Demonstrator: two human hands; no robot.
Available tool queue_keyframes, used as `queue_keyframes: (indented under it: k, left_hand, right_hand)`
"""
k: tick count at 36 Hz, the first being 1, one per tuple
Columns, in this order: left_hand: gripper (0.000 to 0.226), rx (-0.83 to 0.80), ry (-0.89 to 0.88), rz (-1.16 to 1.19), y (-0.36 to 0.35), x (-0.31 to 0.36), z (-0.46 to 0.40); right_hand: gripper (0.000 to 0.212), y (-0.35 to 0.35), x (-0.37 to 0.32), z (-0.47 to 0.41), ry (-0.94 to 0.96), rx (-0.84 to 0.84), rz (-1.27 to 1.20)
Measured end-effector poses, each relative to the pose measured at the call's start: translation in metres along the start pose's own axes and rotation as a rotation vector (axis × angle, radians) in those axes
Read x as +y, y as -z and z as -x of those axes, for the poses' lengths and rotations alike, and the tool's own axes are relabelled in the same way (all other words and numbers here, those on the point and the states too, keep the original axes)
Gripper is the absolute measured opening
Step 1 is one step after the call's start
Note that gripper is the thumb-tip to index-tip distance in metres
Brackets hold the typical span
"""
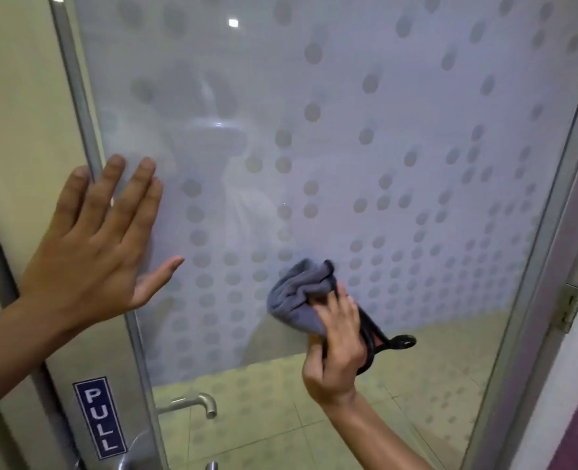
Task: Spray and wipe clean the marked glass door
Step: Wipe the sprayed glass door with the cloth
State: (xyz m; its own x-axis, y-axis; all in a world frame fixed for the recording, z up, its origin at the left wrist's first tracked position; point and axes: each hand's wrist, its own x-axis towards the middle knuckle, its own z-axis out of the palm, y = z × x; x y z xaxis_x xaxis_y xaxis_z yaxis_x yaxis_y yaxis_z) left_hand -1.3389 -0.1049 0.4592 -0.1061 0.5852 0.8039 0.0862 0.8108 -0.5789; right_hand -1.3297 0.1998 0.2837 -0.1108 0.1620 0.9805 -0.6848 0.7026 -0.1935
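The frosted, dotted glass door (pixel 348 147) fills my view. My right hand (pixel 336 347) grips a bunched grey cloth (pixel 297 296) against its lower middle. My left hand (pixel 97 242) lies flat, fingers spread, across its left frame (pixel 77 79), above a blue PULL sign (pixel 100 417).

Left hand (pixel 101 239) flat, fingers spread, raised; right hand (pixel 336 347) lower, fingers apparently curled in grip.

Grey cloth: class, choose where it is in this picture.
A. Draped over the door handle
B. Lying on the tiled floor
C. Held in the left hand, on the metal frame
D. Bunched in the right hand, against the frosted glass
D: the grey cloth is bunched in the right hand against the frosted glass, while the left hand lies flat and empty.
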Motion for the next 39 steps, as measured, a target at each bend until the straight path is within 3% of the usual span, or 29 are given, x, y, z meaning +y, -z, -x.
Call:
queue_keyframes:
  k: [6, 14, 17, 21, 28, 39]
  left_hand:
    - [0.093, -0.017, -0.016, -0.012, 0.007, 0.002, -0.002]
    - [0.092, -0.090, 0.000, -0.012, 0.016, 0.002, -0.005]
    - [0.091, -0.133, 0.014, 0.000, 0.021, 0.003, -0.006]
    - [0.089, -0.222, 0.050, 0.031, 0.031, 0.010, -0.009]
    - [0.084, -0.362, 0.111, 0.085, 0.056, 0.027, -0.004]
    - [0.090, -0.595, 0.144, 0.191, 0.094, 0.049, 0.052]
  right_hand:
    - [0.041, -0.009, -0.031, 0.058, 0.069, -0.284, -0.066]
    - [0.036, 0.011, -0.062, 0.075, -0.089, -0.460, -0.148]
    - [0.034, 0.019, -0.076, 0.078, -0.249, -0.445, -0.171]
    - [0.048, 0.029, -0.098, 0.080, -0.586, -0.390, -0.246]
    - [0.036, 0.041, -0.126, 0.086, -0.973, -0.449, -0.355]
    - [0.033, 0.046, -0.166, 0.082, -1.236, -0.473, -0.360]
